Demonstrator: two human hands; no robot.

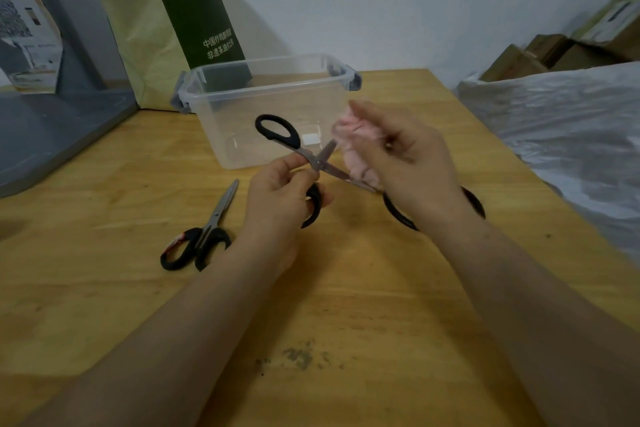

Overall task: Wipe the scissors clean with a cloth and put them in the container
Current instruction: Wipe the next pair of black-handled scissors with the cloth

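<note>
My left hand grips the open scissors by the lower handle ring, thumb and fingers pinched in close to the pivot. The blades stand crossed in the air just in front of the clear container. My right hand is bunched round the pink cloth, and the cloth is wrapped over the long blade that points down to the right. That hand is blurred, so I cannot tell exactly where each finger lies against the steel.

That is what worries me. The blades are spread, and only a thin wad of cloth sits between the edge and my fingers. If I pull along the edge instead of across the flat, or squeeze too hard, it could cut through. The free upper handle has nothing steadying it, so a tug from the cloth could swing the blades shut on the cloth or on a fingertip. My left grip is also small and set low, so a hard wipe could twist the scissors out of it and drop them on the table.

A second pair of scissors lies closed on the wood to my left, well apart from the container and easy to forget.
</note>
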